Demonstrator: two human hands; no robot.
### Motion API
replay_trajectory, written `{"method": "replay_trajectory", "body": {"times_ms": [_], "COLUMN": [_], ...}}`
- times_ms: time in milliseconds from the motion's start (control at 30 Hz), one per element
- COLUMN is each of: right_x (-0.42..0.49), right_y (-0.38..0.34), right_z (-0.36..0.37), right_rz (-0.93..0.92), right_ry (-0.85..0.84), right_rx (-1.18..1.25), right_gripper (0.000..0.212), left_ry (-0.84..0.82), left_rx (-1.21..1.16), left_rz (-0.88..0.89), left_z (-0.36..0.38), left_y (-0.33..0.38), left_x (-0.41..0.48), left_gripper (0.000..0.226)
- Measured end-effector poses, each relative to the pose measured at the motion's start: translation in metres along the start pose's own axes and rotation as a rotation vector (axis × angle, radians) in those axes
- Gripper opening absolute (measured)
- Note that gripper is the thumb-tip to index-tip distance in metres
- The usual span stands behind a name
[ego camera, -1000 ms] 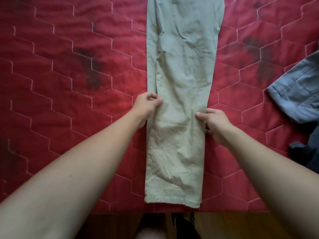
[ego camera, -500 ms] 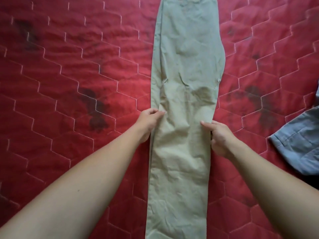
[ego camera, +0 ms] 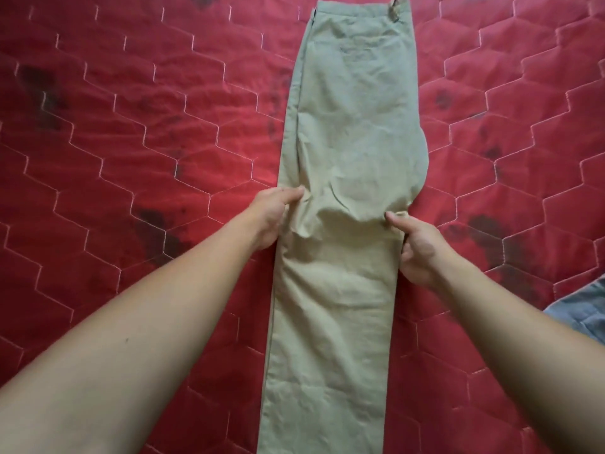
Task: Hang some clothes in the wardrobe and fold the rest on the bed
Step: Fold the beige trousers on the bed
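Head view: trousers (ego camera: 350, 126) lie lengthwise on the quilt (ego camera: 131, 142), leg on leg, running between both hands. The waistband is well beyond the hands and the hems are out of frame on the near side. Left hand (ego camera: 273, 217) pinches the left edge, thumb on top. Right hand (ego camera: 419, 247) pinches the right edge, roughly level with it. Cloth puckers between the two grips. Judgement: light, soft, limp fabric, not slippery or fragile, which will sag wherever unsupported. Best held at both edges. A blue garment (ego camera: 586, 309) lies right of the right arm.

left grip (ego camera: 273, 221), right grip (ego camera: 422, 250): moved farther up trousers (ego camera: 353, 126) | cloth now bunched between them
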State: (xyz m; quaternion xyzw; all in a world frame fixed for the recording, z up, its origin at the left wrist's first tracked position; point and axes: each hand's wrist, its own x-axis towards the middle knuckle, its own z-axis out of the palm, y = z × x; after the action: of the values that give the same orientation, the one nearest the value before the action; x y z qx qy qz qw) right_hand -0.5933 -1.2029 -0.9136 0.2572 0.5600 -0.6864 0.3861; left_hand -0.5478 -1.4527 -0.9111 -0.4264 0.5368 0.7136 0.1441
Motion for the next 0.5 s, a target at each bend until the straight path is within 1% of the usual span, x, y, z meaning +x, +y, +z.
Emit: {"method": "replay_trajectory", "body": {"times_ms": [67, 133, 167, 200, 267, 300, 367, 400, 433, 467, 500], "right_x": [0.009, 0.009, 0.009, 0.009, 0.011, 0.014, 0.02, 0.024, 0.026, 0.027, 0.027], "right_y": [-0.002, 0.002, 0.004, 0.003, -0.004, -0.01, -0.022, -0.026, -0.028, -0.027, -0.024], "right_z": [-0.001, -0.006, -0.01, -0.012, -0.013, -0.013, -0.014, -0.015, -0.015, -0.016, -0.016], "right_rz": [0.015, 0.027, 0.03, 0.038, 0.078, 0.095, 0.089, 0.076, 0.075, 0.082, 0.09], "right_ry": [0.032, 0.067, 0.069, 0.07, 0.046, 0.019, -0.033, -0.062, -0.094, -0.118, -0.12], "right_rx": [-0.003, -0.019, -0.017, 0.0, 0.055, 0.083, 0.108, 0.106, 0.093, 0.067, 0.042], "right_gripper": [0.027, 0.036, 0.036, 0.036, 0.039, 0.042, 0.052, 0.056, 0.055, 0.05, 0.043], "left_ry": [0.081, 0.182, 0.204, 0.205, 0.127, 0.069, -0.05, -0.088, -0.103, -0.083, -0.046], "left_rx": [-0.038, -0.136, -0.17, -0.175, -0.091, -0.015, 0.101, 0.144, 0.163, 0.151, 0.09], "left_rz": [0.082, 0.149, 0.154, 0.14, 0.053, -0.004, -0.104, -0.123, -0.114, -0.067, -0.002], "left_z": [0.002, -0.004, -0.008, -0.011, -0.012, -0.011, -0.007, -0.004, -0.002, -0.001, -0.002], "left_y": [0.004, -0.002, -0.006, -0.009, -0.004, 0.004, 0.025, 0.034, 0.041, 0.045, 0.045], "left_x": [0.006, 0.001, -0.001, -0.004, -0.005, -0.001, 0.009, 0.013, 0.016, 0.02, 0.026], "left_gripper": [0.003, 0.014, 0.019, 0.02, 0.01, 0.015, 0.032, 0.034, 0.03, 0.021, 0.009]}}
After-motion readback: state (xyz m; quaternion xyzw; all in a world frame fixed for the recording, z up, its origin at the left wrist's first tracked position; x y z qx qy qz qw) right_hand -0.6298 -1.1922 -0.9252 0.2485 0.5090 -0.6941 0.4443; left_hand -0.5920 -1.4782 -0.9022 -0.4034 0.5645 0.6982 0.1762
